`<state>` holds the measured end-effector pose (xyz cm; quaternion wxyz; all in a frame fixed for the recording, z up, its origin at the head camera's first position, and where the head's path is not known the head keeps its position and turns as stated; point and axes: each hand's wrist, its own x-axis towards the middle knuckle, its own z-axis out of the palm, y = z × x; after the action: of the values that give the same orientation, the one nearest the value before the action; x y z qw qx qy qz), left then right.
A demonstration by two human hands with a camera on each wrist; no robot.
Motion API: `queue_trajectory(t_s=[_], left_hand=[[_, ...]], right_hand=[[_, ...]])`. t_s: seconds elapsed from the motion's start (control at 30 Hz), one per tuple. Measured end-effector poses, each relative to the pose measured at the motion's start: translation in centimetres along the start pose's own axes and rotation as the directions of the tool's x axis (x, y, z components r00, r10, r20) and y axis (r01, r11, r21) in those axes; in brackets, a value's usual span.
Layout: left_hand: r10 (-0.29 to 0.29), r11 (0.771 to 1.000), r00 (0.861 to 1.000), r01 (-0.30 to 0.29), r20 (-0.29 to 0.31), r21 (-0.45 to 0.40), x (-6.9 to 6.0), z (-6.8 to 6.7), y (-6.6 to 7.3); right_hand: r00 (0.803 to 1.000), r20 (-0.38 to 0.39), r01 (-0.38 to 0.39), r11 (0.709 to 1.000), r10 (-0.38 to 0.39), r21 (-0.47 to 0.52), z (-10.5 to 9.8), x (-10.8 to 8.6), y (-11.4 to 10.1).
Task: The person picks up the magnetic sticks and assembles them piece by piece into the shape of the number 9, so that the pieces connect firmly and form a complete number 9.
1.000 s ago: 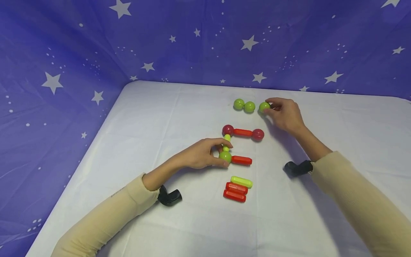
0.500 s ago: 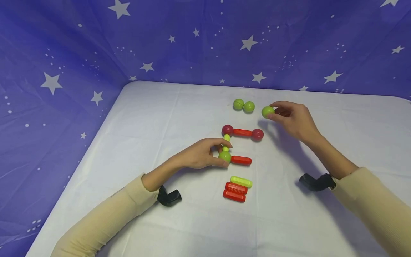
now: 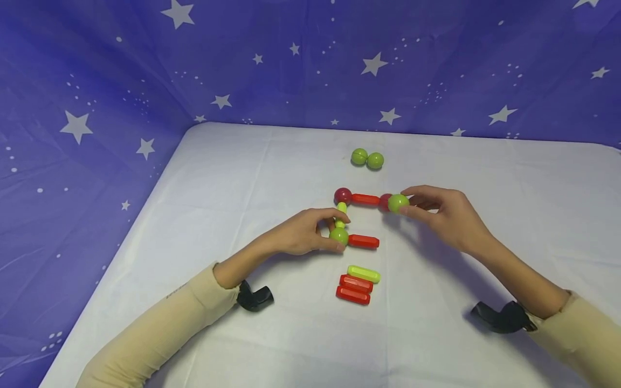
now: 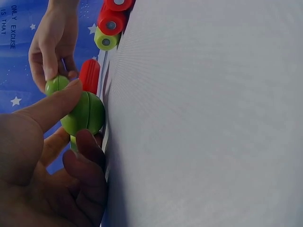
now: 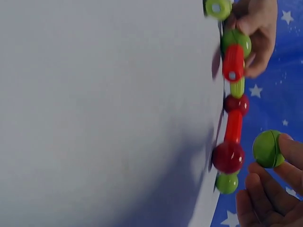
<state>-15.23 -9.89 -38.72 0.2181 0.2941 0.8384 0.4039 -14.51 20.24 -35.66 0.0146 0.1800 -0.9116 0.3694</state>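
My left hand (image 3: 303, 231) grips a green ball (image 3: 338, 237) at the corner of a shape made of balls and rods. From that ball a red rod (image 3: 364, 241) points right, its far end free. A yellow-green rod (image 3: 342, 207), partly behind my fingers, runs up to a dark red ball (image 3: 343, 196). Another red rod (image 3: 365, 200) links that one to a second dark red ball (image 3: 383, 202). My right hand (image 3: 451, 218) pinches another green ball (image 3: 399, 203). This ball overlaps the second dark red one in the head view; the right wrist view shows it held apart and raised.
Two green balls (image 3: 375, 160) touch each other farther back on the white cloth (image 3: 271, 345). In front lie a loose yellow-green rod (image 3: 364, 274) and two red rods (image 3: 353, 295), side by side. A blue star-printed curtain (image 3: 291, 81) stands behind the table.
My right hand has lifted its green ball from beside the two others and brought it toward me, to the second dark red ball. My left hand stays put.
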Motion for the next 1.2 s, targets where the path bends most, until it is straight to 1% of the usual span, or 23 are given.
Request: queue_trajectory(t_s=[0.17,0.3,0.5,0.73,0.9,1.03,1.2], left_hand=[[-0.006,1.000,1.000,0.006,-0.001,0.000,0.0,0.0,-0.1],[-0.005,1.000,1.000,0.005,-0.002,-0.003,0.0,0.0,0.0],[-0.004,1.000,1.000,0.004,0.002,-0.008,0.0,-0.1,0.0],[-0.011,1.000,1.000,0.011,0.002,-0.014,0.0,-0.1,0.0],[-0.015,1.000,1.000,0.015,0.001,-0.013,0.0,-0.1,0.1],[-0.008,1.000,1.000,0.008,0.002,-0.012,0.0,-0.1,0.1],[-0.012,1.000,1.000,0.012,0.003,-0.015,0.0,0.0,0.1]], right_hand=[[0.999,0.048,0.007,1.000,-0.007,-0.006,0.7,-1.2,-0.6],[0.994,0.105,0.002,1.000,0.000,-0.022,1.1,-1.9,-0.8],[0.979,0.204,0.028,0.998,-0.017,-0.054,1.2,-2.5,-0.8],[0.962,0.269,0.052,0.998,-0.039,-0.041,1.4,-2.7,-0.7],[0.955,0.296,0.048,0.998,-0.032,-0.049,1.6,-2.7,-0.6],[0.955,0.295,0.053,0.997,-0.035,-0.053,1.8,-2.8,-0.5],[0.955,0.295,0.056,0.997,-0.038,-0.052,1.8,-2.8,-0.5]])
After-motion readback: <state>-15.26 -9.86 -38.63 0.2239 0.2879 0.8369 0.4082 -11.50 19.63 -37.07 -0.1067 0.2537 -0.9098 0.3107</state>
